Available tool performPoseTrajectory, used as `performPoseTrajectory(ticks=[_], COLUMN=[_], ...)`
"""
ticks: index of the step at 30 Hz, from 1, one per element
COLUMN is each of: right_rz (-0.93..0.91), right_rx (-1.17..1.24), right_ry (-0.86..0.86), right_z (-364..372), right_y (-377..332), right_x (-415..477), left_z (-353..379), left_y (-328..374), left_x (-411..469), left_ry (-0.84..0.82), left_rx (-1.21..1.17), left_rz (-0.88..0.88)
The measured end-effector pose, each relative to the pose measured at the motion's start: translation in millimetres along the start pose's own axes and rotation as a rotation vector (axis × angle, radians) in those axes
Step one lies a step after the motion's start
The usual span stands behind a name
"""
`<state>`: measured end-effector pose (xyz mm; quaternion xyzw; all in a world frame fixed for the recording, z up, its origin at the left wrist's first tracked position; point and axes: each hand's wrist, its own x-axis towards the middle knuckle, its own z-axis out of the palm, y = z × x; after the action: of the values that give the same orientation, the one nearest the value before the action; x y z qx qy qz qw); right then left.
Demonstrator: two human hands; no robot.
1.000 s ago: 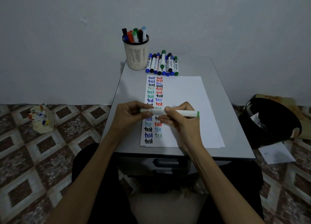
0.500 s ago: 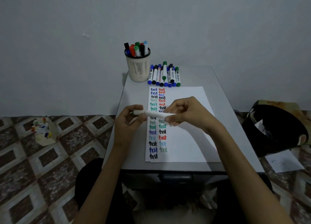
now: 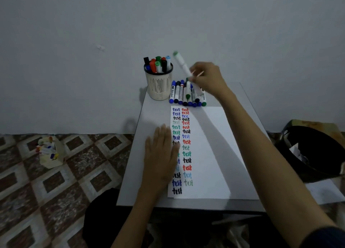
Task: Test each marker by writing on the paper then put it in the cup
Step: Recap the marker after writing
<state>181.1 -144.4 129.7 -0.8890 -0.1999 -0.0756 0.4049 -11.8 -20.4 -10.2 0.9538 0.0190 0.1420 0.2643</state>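
My right hand pinches a white marker with a green cap, raised in the air just right of the cream cup, cap end tilted up and left. The cup stands at the table's far left and holds several markers. A row of several markers lies beside the cup, partly under my right hand. The white paper carries two columns of coloured "test" words. My left hand rests flat, fingers straight, on the paper's left edge and the table.
The small grey table stands against a plain wall. A cream holder with pens sits on the tiled floor at left. A black bin and loose paper lie on the floor at right.
My right hand carried the green-capped marker from above the paper up to beside the cup. My left hand let go of the marker and dropped flat onto the paper's edge.
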Motion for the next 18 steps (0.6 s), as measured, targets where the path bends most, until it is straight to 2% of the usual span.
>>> performPoseTrajectory(ticks=[3, 7, 12, 18], right_rz=[0.022, -0.086, -0.19, -0.21], right_rx=[0.172, 0.355, 0.354, -0.02], right_ry=[0.313, 0.431, 0.331, 0.104], right_z=[12.1, 18.9, 37.0, 57.4], right_y=[5.8, -16.0, -21.9, -4.5], right_x=[41.6, 72.8, 88.3, 88.1], left_z=[1.9, 3.5, 4.6, 4.7], left_y=[1.9, 0.3, -2.1, -1.5], left_x=[0.2, -0.1, 5.2, 5.3], left_ry=[-0.071, -0.083, -0.097, -0.083], left_rx=[0.181, 0.205, 0.282, 0.24], left_rz=[0.003, 0.02, 0.023, 0.025])
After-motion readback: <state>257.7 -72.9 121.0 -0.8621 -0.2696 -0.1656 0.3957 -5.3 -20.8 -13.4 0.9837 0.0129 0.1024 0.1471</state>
